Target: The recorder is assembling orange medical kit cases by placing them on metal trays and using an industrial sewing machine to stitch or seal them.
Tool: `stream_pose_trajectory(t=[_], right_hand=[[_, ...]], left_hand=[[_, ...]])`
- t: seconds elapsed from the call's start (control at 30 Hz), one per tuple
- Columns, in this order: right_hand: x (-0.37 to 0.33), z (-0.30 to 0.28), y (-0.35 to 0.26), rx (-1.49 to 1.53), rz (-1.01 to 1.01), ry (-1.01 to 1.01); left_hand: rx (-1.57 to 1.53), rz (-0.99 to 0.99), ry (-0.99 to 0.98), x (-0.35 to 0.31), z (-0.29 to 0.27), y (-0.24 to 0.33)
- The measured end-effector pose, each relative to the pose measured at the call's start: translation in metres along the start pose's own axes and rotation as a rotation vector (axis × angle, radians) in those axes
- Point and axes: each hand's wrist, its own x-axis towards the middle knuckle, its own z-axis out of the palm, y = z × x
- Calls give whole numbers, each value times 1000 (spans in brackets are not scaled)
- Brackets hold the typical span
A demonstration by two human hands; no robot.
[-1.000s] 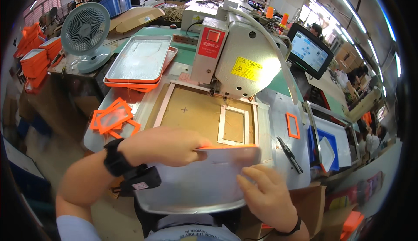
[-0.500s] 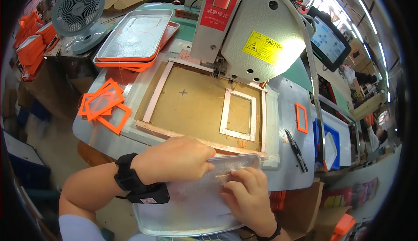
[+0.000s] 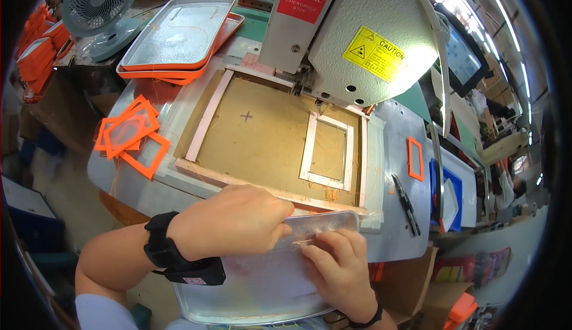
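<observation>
The tray (image 3: 256,285) at the worktop's (image 3: 384,246) near edge looks light, stiff and slick, best held by its rim: the left hand (image 3: 238,220) clasps that; the right hand (image 3: 341,270) curls against its face, grip unclear.

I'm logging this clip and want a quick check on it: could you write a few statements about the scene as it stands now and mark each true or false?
1. The left hand grips the far edge of the grey panel. True.
2. The right hand is holding the black tool. False: the hand is at the grey panel, and the tool lies on the metal table.
3. A small white frame lies on the brown board. True.
4. The fan is at the picture's right edge. False: it stands at the upper left.
5. The machine head carries a yellow label. True.
</observation>
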Motion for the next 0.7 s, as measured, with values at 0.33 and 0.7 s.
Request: stream_pose_trajectory(t=[0.33, 0.7], right_hand=[[4, 0, -2, 9, 14, 3], [8, -5, -7, 40, 68, -28]], left_hand=[[-7, 0, 6, -1, 0, 0], [-16, 12, 12, 0, -1, 0]])
